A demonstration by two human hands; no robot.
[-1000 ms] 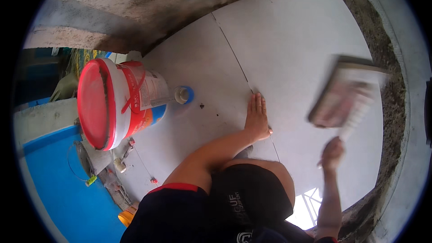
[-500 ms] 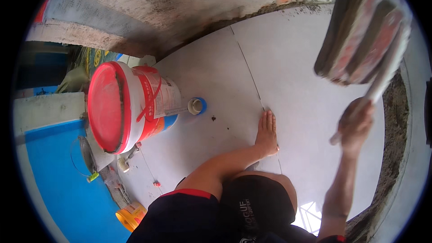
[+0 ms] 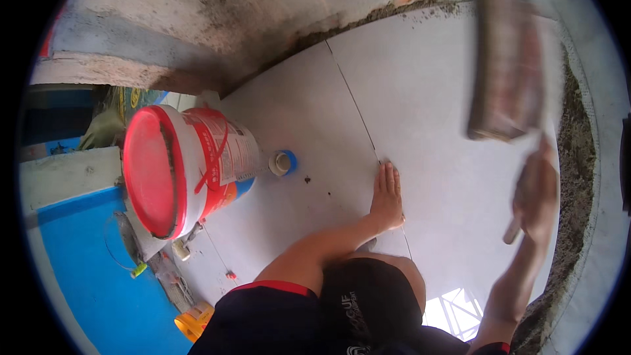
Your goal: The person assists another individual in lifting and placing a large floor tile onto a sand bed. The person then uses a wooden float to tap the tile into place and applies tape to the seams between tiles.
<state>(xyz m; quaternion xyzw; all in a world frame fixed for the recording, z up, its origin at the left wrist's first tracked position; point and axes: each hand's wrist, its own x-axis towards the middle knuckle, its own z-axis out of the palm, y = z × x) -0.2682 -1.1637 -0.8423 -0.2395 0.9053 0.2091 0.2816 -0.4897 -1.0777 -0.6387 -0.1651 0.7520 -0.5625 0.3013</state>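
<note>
My left hand lies flat, fingers together, on the grey floor tile, right at the thin joint between two tiles. My right hand is raised off the floor and grips the wooden handle of a heavy block-headed mallet, which is blurred and lifted high over the right tile. My bent knee in dark shorts sits just below the left hand.
A white bucket with a red lid stands at the left, a small blue-rimmed cap beside it. A stained concrete wall runs along the top. Wet mortar borders the right tile. Small tools and a yellow object lie lower left.
My right hand has swung the mallet upward and further over the right tile. My left hand has stayed flat on the tile joint.
</note>
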